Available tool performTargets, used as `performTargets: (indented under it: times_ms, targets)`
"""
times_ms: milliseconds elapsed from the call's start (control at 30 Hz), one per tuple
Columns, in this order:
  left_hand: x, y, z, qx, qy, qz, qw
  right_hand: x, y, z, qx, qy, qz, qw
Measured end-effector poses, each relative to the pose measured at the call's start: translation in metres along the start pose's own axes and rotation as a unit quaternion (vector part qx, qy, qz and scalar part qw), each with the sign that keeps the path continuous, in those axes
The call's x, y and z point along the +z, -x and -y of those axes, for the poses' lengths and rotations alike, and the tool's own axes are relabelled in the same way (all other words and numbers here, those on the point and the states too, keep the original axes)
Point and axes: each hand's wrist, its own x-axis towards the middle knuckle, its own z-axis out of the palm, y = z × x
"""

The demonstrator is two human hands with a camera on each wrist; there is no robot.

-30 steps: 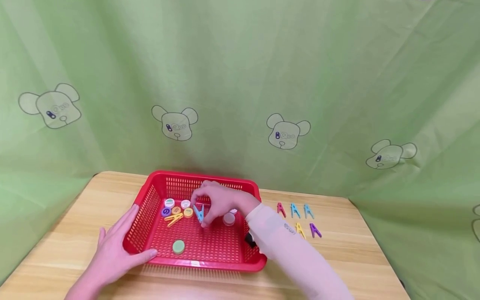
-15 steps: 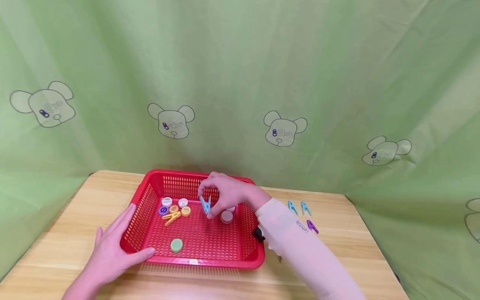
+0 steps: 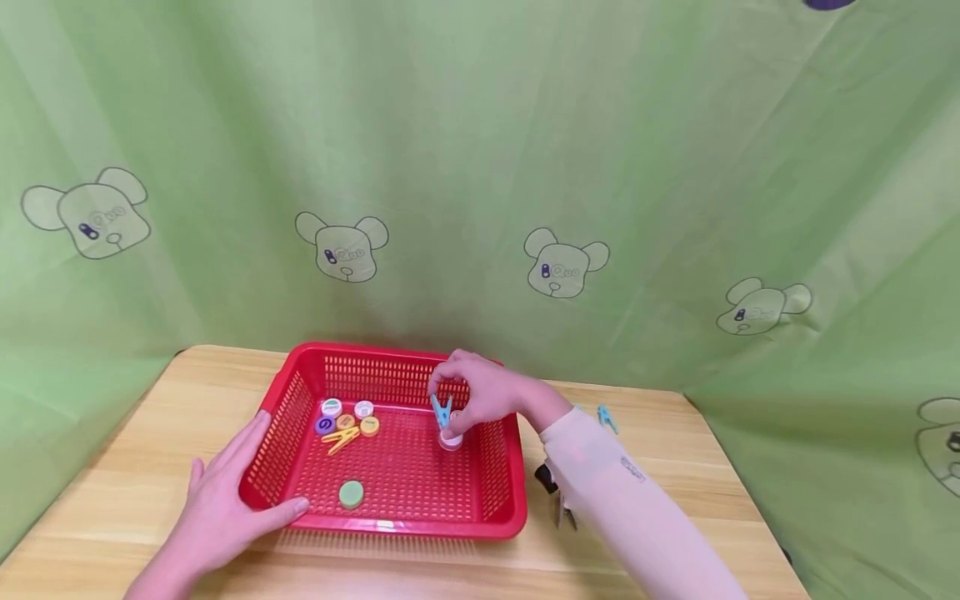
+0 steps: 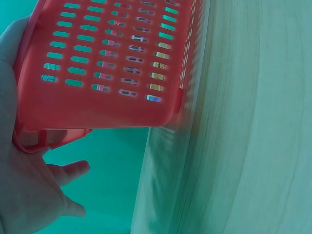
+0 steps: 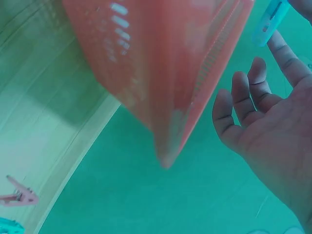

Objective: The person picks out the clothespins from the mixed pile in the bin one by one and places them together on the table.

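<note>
In the head view, my right hand (image 3: 491, 392) pinches a light blue clothespin (image 3: 442, 412) between thumb and index finger. The clothespin hangs over the right part of a red basket (image 3: 420, 527), overlapping a pale bottle cap (image 3: 450, 443). The other right fingers are loosely bent in the right wrist view. My left hand (image 3: 225, 496) rests at the basket's front left corner, fingers straight along the side, thumb on the front rim. Inside lie a yellow clothespin (image 3: 342, 439), a green cap (image 3: 351, 494) and several more caps, including a purple one (image 3: 326, 425), grouped at the left.
Right of the basket on the wooden table (image 3: 675, 483), a blue clothespin (image 3: 607, 419) shows past the sleeve, which hides others. A red clothespin (image 5: 20, 196) shows in the right wrist view. A green curtain (image 3: 450, 150) with bear prints hangs behind.
My right hand has moved right across the basket with the blue clothespin, from near the grouped caps to over the pale cap. My left hand has stayed at the corner.
</note>
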Motion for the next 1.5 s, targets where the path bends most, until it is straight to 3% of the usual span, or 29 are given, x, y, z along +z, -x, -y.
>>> performTargets:
  times_ms: [467, 1100, 1500]
  targets:
    - [0.001, 0.001, 0.002, 0.004, -0.006, -0.003, 1.0000, -0.005, 0.035, -0.020, 0.014, -0.044, -0.023, 0.9987]
    - [0.001, 0.003, 0.000, 0.001, -0.001, -0.002, 1.0000, -0.005, 0.081, -0.050, 0.039, -0.049, -0.079, 0.9949]
    - [0.001, 0.001, -0.001, 0.010, -0.004, -0.008, 0.9999, -0.001, 0.106, -0.066, 0.077, -0.056, -0.084, 0.9919]
